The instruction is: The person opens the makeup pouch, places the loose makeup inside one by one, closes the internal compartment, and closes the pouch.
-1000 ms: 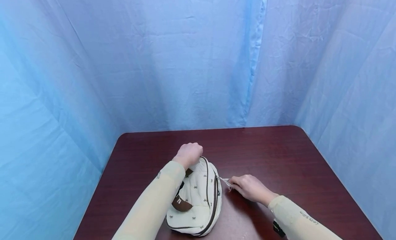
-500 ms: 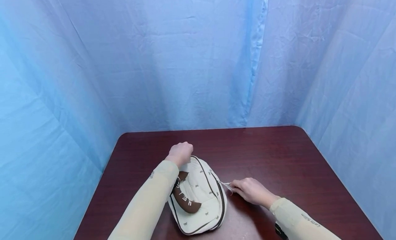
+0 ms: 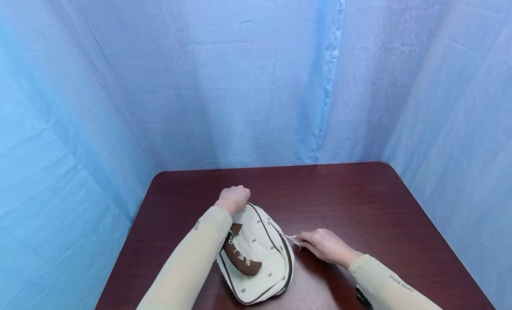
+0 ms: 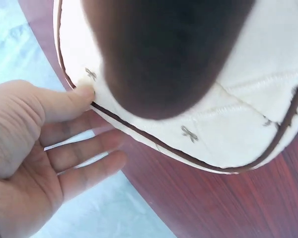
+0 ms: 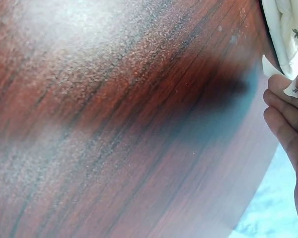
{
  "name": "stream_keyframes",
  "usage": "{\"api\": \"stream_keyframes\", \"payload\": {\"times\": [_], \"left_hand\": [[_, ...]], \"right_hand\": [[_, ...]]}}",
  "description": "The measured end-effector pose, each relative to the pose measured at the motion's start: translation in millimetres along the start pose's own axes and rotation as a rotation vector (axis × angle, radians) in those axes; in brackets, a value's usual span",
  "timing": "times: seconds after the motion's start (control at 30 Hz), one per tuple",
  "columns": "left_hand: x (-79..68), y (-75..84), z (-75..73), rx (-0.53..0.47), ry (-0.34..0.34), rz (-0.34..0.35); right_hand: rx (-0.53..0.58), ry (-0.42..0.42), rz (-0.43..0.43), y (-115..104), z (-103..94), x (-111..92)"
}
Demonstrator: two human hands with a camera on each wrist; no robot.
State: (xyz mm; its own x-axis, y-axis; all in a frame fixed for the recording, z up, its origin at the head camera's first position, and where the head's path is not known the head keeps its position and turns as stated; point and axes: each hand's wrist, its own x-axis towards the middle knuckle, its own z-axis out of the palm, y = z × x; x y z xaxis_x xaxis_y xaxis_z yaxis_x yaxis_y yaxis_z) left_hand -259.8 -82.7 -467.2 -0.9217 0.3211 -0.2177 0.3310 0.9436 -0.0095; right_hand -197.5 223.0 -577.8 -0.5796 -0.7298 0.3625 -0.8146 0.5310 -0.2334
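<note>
A cream quilted bag [image 3: 258, 234] with small brown bows and dark piping lies on the table. Its brown carry handle [image 3: 239, 256] bears white lettering and partly shows beside the left forearm. At the bag's far end my left hand [image 3: 234, 199] pinches the piped edge. Thumb and index finger grip it in the left wrist view, the other fingers [image 4: 92, 171] held out below. My right hand [image 3: 326, 245], right of the bag, pinches a white ribbon [image 3: 293, 239] that runs to the dark zipper on its side. The right wrist view shows the ribbon's loose ends [image 5: 271, 67] between fingertips.
The dark red-brown wooden table [image 3: 352, 194] has rounded far corners. Light blue curtains [image 3: 256, 101] hang behind it and on both sides. A dark blurred shape [image 4: 164, 54] covers much of the left wrist view.
My left hand has moved a little left with the bag's far end, so the bag has turned and its handle shows more. My right hand has shifted slightly down, keeping its pinch on the ribbon.
</note>
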Motion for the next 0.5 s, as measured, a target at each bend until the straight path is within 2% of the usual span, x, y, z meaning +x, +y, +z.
{"api": "stream_keyframes", "payload": {"times": [0.2,0.3,0.4,0.5], "left_hand": [[-0.1,30.0,-0.8,-0.036,-0.103,0.297],[0.9,47.0,2.7,-0.006,-0.155,0.428],[1.5,58.5,7.1,0.043,-0.173,0.499],[1.4,63.6,10.9,0.109,-0.146,0.519]], "right_hand": [[-0.001,0.008,-0.013,0.3,0.2,0.7],[-0.004,0.021,-0.022,0.7,0.2,1.0],[-0.001,0.029,-0.029,0.8,0.6,1.7],[0.004,0.032,-0.031,0.6,0.7,2.2]]}}
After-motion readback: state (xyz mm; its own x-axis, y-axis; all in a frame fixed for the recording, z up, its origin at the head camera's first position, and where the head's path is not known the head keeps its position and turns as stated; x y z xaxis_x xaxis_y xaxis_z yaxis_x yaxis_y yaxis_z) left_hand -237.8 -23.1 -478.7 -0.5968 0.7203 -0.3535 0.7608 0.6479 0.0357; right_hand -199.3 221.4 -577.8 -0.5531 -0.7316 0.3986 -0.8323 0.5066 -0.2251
